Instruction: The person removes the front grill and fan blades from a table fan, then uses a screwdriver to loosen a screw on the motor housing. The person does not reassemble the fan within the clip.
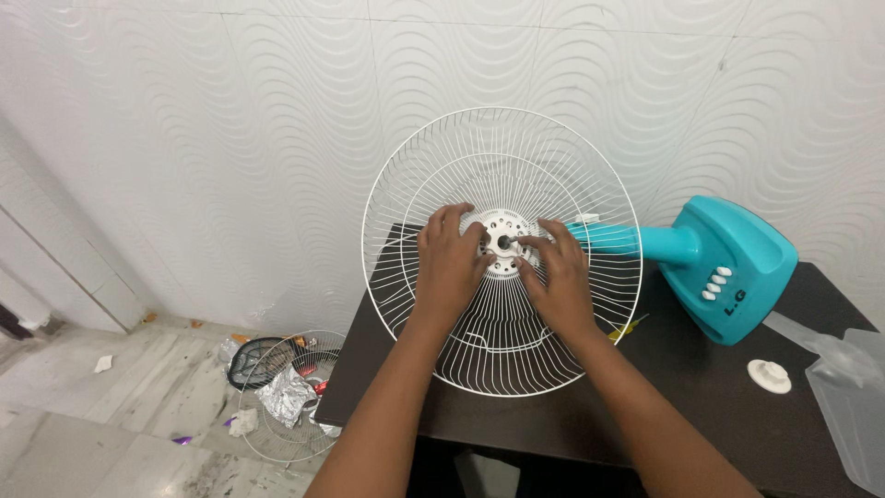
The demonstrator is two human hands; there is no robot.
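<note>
A white wire fan guard (502, 249) stands nearly upright on the dark bench (645, 369), mounted at the head of a teal fan (728, 267) that lies on its side with its base toward the bench's right end. Both hands press against the guard's white hub (502, 243): the left hand (450, 263) lies flat on the wires just left of the hub, its grip loose and spread, holding nothing; the right hand (558, 277) rests just right, fingertips pinched narrow at the central shaft, though what they pinch cannot be told. The guard's lower rim sits close to the bench's front edge. Open bench lies right of the hands, where a small white cap (768, 375) rests beside a clear plastic blade (853, 392). Another wire guard (286, 397) lies on the floor among litter, left of the bench.
</note>
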